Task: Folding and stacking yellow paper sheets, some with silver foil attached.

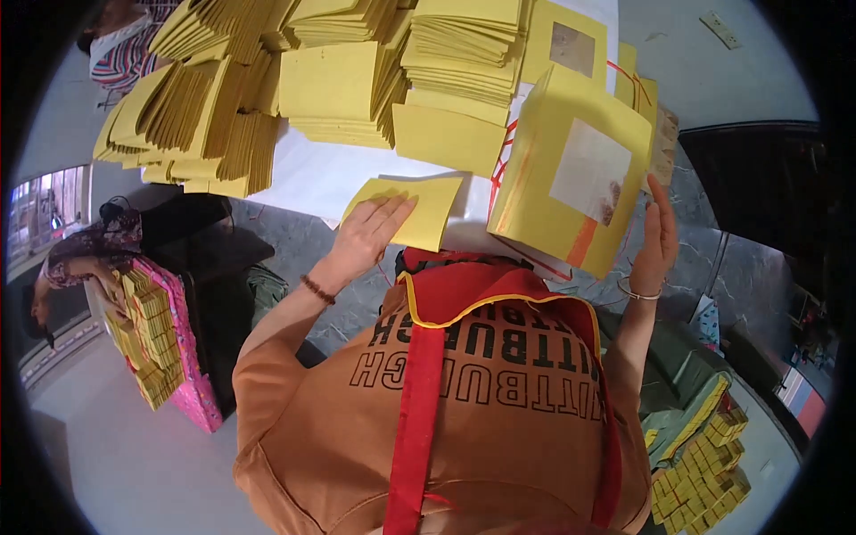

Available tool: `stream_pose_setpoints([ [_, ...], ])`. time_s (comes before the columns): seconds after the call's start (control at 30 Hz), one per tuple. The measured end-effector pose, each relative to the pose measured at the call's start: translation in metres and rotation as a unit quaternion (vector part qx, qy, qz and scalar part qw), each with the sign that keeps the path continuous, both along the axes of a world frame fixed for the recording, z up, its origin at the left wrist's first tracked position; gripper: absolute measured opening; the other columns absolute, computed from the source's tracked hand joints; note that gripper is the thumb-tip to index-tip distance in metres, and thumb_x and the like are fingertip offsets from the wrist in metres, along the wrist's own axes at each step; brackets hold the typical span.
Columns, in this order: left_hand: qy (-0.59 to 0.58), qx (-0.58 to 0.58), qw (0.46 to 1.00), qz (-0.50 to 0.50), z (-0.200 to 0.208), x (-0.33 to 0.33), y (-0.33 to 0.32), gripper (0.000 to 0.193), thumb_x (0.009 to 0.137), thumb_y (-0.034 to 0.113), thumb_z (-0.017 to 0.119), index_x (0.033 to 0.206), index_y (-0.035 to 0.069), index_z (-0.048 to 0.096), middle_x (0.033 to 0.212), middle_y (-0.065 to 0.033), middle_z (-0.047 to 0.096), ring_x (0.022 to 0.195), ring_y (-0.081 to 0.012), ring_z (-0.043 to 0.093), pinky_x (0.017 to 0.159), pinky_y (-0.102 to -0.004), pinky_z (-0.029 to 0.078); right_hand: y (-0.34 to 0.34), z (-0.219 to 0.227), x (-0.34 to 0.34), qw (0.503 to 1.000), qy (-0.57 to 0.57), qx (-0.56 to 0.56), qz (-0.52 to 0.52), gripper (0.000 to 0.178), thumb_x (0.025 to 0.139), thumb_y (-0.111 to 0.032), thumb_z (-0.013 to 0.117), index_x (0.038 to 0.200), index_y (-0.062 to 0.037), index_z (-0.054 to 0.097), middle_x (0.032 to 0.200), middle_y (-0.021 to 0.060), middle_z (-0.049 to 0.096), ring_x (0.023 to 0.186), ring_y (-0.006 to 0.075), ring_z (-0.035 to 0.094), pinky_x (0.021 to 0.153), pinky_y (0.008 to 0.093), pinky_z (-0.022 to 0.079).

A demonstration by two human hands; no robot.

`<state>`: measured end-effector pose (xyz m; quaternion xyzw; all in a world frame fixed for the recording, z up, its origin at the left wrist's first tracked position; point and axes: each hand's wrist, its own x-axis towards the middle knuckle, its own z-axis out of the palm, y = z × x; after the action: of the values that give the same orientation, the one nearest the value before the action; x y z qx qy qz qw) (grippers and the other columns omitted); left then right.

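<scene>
My left hand (364, 234) lies with its fingers stretched flat over a folded yellow paper piece (434, 207) at the table's near edge. Just right of that stands a thick block of yellow paper (546, 111), with a pale rectangular patch and an orange mark on its top. My right hand (654, 245) is upright along the block's right side, fingers straight and holding nothing. Whether its fingertips touch the block I cannot tell. Red string (496, 178) shows at the block's left side.
Stacks of folded yellow paper (328, 82) crowd the white-covered table (312, 174). At left, a person's arm (85, 267) reaches over yellow bundles (147, 312) beside a pink patterned cloth (183, 348). More yellow bundles (704, 473) sit lower right, near a dark green cover (678, 401).
</scene>
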<state>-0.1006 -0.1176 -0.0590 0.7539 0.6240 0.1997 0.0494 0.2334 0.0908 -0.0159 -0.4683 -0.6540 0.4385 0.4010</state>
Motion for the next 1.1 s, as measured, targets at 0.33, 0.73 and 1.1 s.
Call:
stream_pose_setpoints([
  [0.33, 0.116, -0.009, 0.993, -0.015, -0.085, 0.000, -0.009, 0.050, 0.076, 0.011, 0.050, 0.125, 0.011, 0.049, 0.120, -0.0062, 0.051, 0.109, -0.0229, 0.047, 0.091, -0.0384, 0.037, -0.011, -0.007, 0.001, 1.000, -0.014, -0.001, 0.025, 0.031, 0.092, -0.008, 0.047, 0.121, 0.0005, 0.053, 0.122, 0.0087, 0.054, 0.112, 0.0147, 0.049, 0.095, 0.0269, 0.036],
  [0.73, 0.070, -0.023, 0.997, -0.006, -0.071, 0.004, -0.001, 0.046, 0.077, 0.019, 0.059, 0.121, 0.010, 0.051, 0.118, -0.0081, 0.051, 0.110, -0.0245, 0.046, 0.090, -0.0394, 0.035, -0.005, -0.014, 0.007, 1.000, -0.010, 0.008, 0.016, 0.030, 0.091, -0.008, 0.049, 0.119, -0.0005, 0.055, 0.124, 0.0118, 0.054, 0.120, 0.0206, 0.046, 0.100, 0.0311, 0.033],
  [1.1, 0.079, 0.038, 0.995, 0.038, -0.079, 0.027, 0.110, 0.040, 0.084, 0.034, 0.055, 0.121, 0.018, 0.051, 0.128, -0.0100, 0.045, 0.119, -0.0290, 0.039, 0.095, -0.0501, 0.030, -0.002, -0.008, 0.010, 0.999, -0.039, 0.031, 0.001, 0.029, 0.089, -0.009, 0.052, 0.116, -0.0019, 0.058, 0.122, 0.0119, 0.055, 0.119, 0.0201, 0.046, 0.100, 0.0319, 0.032],
])
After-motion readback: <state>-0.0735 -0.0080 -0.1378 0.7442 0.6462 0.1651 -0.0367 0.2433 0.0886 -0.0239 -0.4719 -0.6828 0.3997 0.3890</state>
